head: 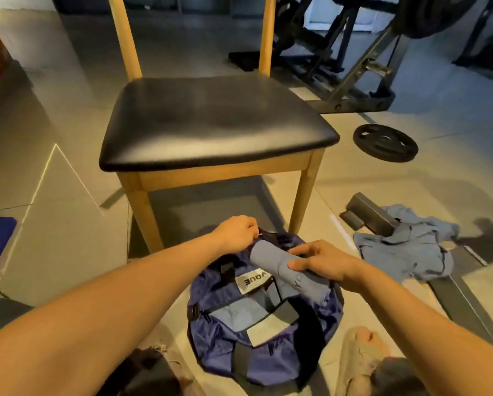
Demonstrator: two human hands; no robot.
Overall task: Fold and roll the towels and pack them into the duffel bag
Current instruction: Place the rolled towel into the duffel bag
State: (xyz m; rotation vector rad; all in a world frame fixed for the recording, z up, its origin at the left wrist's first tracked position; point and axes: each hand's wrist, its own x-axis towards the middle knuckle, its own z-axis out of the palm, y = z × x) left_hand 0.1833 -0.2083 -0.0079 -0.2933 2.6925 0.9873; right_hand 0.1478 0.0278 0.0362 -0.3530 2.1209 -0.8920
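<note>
Lower centre: a purple duffel bag stands on the tiled floor, its opening upward. The left hand pinches the bag's far rim. The right hand grasps a rolled grey-blue towel lying across the opening. Right: an unfolded towel, crumpled on the floor. Above: a wooden chair.

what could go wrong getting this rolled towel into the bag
1. Only the right hand holds the rolled towel, so the roll may loosen as it goes in.
2. The left hand pinches one edge of the duffel bag; the soft opening could sag shut.
3. The crumpled towel on the floor could get left behind.
</note>
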